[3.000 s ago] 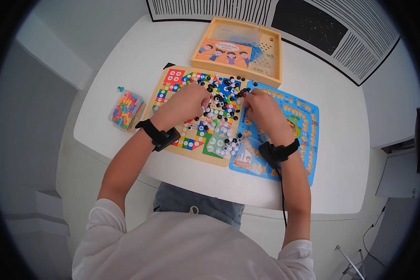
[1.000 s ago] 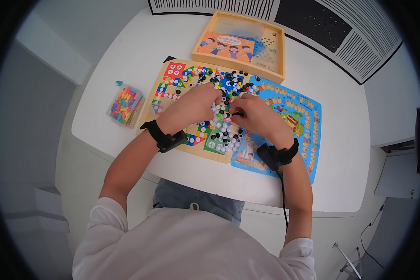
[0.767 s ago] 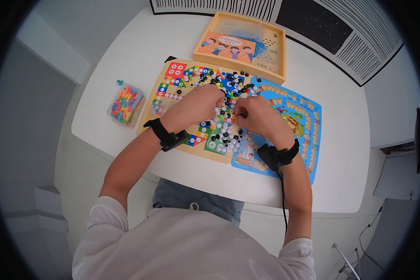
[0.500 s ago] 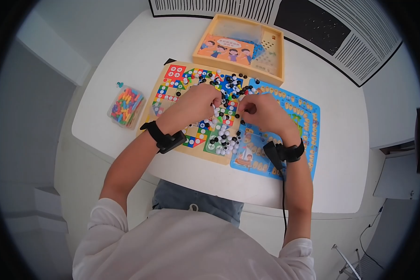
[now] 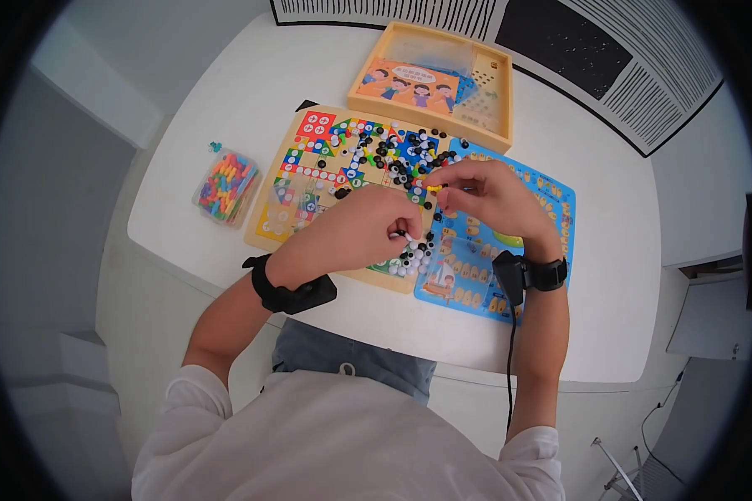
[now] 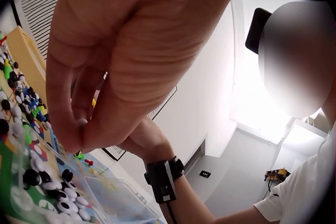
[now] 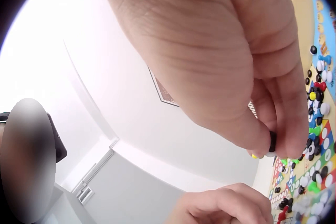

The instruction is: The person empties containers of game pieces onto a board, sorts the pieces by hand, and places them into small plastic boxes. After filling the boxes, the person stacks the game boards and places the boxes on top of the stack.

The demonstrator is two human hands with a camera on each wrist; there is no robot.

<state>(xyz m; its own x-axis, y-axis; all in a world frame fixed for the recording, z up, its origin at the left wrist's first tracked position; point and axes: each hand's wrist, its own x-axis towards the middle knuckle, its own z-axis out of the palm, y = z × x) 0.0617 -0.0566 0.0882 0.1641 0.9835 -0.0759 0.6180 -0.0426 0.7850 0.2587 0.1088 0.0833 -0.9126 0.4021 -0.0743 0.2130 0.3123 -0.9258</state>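
In the head view my left hand [image 5: 363, 224] is over the lower part of the ludo board [image 5: 280, 188], close above a clear plastic box [image 6: 93, 203] of black and white game pieces [image 5: 405, 263]. Its thumb and finger pinch a small white game piece [image 6: 82, 122]. My right hand [image 5: 497, 196] hovers where the ludo board meets the blue board [image 5: 551, 242]. A black game piece [image 7: 272, 141] sits pinched between its thumb and fingers, with bits of yellow and white showing beside it. Loose black, white and coloured pieces [image 5: 397, 159] spread over the ludo board's upper right.
A wooden box [image 5: 497, 134] with an orange booklet [image 5: 409, 83] stands at the back. At the left is a clear tub of colourful pieces [image 5: 226, 188]. A clear lid [image 6: 123, 195] lies on the blue board. A cable [image 5: 510, 359] hangs from the right wrist.
My left hand has moved down from the loose pile towards the clear box. My right hand has shifted slightly right, and a yellow piece now shows at its fingertips.
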